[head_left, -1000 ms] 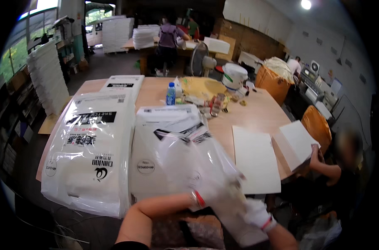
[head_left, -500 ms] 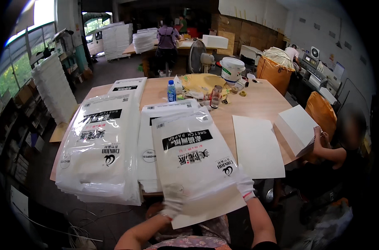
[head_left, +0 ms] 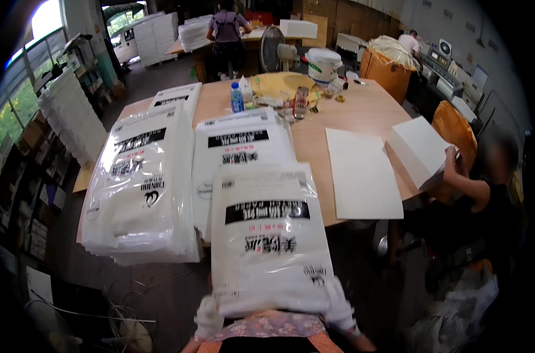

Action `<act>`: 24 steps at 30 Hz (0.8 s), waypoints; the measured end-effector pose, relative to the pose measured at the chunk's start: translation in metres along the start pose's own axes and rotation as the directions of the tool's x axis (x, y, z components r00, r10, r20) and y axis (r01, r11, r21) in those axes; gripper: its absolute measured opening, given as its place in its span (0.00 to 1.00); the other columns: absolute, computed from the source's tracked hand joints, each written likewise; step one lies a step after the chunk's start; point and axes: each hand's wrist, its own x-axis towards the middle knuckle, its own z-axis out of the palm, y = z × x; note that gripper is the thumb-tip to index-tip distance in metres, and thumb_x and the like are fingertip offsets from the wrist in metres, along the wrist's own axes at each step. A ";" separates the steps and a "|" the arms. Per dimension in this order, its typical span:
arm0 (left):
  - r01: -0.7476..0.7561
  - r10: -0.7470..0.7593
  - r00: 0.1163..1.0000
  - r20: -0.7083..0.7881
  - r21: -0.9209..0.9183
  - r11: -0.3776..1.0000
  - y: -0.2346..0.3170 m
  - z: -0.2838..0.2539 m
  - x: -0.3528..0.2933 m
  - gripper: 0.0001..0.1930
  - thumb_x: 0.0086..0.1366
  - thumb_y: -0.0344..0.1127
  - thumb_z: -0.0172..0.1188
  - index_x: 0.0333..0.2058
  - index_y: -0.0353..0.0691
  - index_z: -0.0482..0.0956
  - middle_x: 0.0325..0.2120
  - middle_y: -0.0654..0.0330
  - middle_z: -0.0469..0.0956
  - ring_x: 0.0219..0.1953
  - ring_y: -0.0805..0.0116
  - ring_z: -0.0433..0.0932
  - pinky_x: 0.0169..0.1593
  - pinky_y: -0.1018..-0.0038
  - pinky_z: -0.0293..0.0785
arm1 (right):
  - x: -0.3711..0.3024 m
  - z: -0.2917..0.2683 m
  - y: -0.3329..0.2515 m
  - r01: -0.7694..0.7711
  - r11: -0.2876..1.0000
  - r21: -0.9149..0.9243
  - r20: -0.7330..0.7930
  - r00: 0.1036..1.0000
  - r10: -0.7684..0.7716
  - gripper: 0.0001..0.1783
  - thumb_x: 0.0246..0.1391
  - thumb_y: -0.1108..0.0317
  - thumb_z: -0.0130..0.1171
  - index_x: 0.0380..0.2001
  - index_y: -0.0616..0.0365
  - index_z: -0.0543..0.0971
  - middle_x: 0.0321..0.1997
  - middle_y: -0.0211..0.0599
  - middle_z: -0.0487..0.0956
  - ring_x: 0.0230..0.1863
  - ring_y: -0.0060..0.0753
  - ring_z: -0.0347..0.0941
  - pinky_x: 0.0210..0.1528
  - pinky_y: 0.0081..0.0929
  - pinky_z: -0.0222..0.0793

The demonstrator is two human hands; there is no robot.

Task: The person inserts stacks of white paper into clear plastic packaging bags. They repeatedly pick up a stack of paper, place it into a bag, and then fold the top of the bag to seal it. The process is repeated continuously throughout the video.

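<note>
A clear plastic bag of sketch paper (head_left: 267, 265) with a black printed band slants from the table's near edge down to my apron. White-gloved, my left hand (head_left: 208, 319) grips its near left corner. On the near right corner is my right hand (head_left: 340, 306), also in a white glove and closed on the bag's edge. Both gloves are smeared by motion, and their fingers are partly hidden. Just beyond lies a stack of similar filled bags (head_left: 244, 130). A taller, shiny stack of printed plastic bags (head_left: 147, 206) is on the left.
A pile of blank sheets (head_left: 361, 176) lies right of my bag. Farther right, a seated person handles a thick paper stack (head_left: 417, 147). At the table's back are a blue-capped bottle (head_left: 237, 97), a glass (head_left: 300, 103) and a white bucket (head_left: 324, 65). Other people work beyond.
The bag has come toward me and straightened. The cream sheet end that stuck out at its near side no longer shows. Both hands moved closer to my body, and the view has tipped down.
</note>
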 end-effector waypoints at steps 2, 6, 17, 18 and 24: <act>0.248 -0.286 0.950 -0.127 -0.253 0.935 0.070 -0.031 0.039 0.01 0.55 0.27 0.51 0.27 0.37 0.69 0.27 0.50 0.74 0.31 0.53 0.74 0.33 0.61 0.72 | 0.027 -0.006 -0.005 -0.139 0.972 -0.192 -0.069 0.989 0.128 0.32 0.50 0.66 0.53 0.60 0.60 0.62 0.58 0.56 0.66 0.55 0.55 0.67 0.51 0.37 0.68; 0.309 -0.323 0.898 -0.299 -0.093 0.946 0.020 0.014 -0.004 0.02 0.56 0.27 0.51 0.27 0.36 0.70 0.31 0.53 0.75 0.34 0.58 0.74 0.36 0.64 0.72 | 0.007 0.009 0.049 0.015 0.810 0.586 -0.220 0.965 0.141 0.18 0.57 0.75 0.44 0.51 0.64 0.71 0.53 0.47 0.73 0.55 0.41 0.69 0.55 0.33 0.66; -0.801 0.592 0.574 -0.566 -0.237 0.550 0.154 -0.107 0.107 0.05 0.51 0.24 0.54 0.29 0.37 0.71 0.31 0.56 0.71 0.28 0.64 0.72 0.33 0.74 0.67 | 0.085 0.060 0.021 -0.365 0.540 0.759 0.255 0.929 0.270 0.23 0.54 0.61 0.57 0.50 0.62 0.73 0.45 0.32 0.77 0.43 0.23 0.72 0.43 0.20 0.67; -0.816 0.514 0.523 -0.680 -0.225 0.533 0.146 -0.125 0.107 0.06 0.52 0.25 0.54 0.30 0.36 0.70 0.33 0.56 0.71 0.29 0.64 0.72 0.35 0.74 0.67 | 0.106 0.065 0.008 -0.331 0.611 0.719 0.235 0.943 0.235 0.23 0.54 0.61 0.57 0.51 0.63 0.72 0.46 0.32 0.77 0.43 0.22 0.72 0.43 0.20 0.67; -0.731 -0.022 0.247 -0.969 -0.201 0.652 0.044 -0.244 0.162 0.12 0.59 0.31 0.51 0.40 0.32 0.69 0.41 0.53 0.71 0.40 0.61 0.71 0.46 0.69 0.67 | 0.276 0.133 -0.119 0.574 0.657 0.489 -0.040 0.767 -0.640 0.19 0.58 0.70 0.49 0.54 0.54 0.70 0.35 0.30 0.74 0.32 0.24 0.69 0.34 0.20 0.68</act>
